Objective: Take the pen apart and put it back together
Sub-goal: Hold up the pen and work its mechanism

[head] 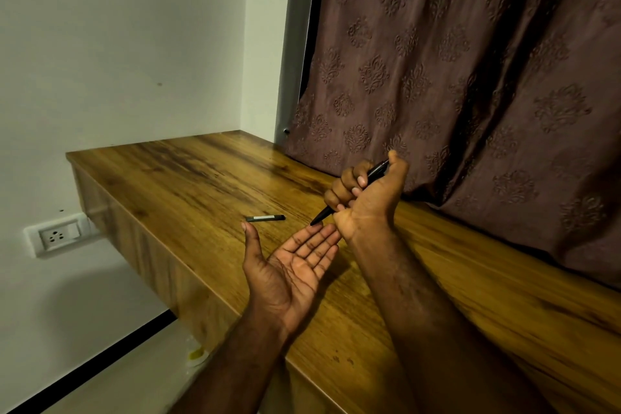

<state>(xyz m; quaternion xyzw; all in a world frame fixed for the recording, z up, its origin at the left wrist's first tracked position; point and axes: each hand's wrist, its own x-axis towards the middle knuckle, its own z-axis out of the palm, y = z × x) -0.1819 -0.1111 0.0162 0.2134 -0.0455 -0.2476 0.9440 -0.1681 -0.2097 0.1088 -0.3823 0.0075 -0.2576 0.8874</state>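
Wooden tabletop [188, 178]: warm brown laminate, dark grain streaks, slight gloss toward the far corner. A deep front panel in the same finish drops below the near edge. The far end sits in the corner against a white wall [134, 44]. One item lies directly on the top: a short dark pen piece [265, 218], a slim cylinder flat on its side, with a pale strip along its body, out on open wood. A brown patterned curtain [470, 77] comes down along the far long edge. Cannot tell whether its hem rests on the wood. A few small dark spots mark the surface near the front edge.
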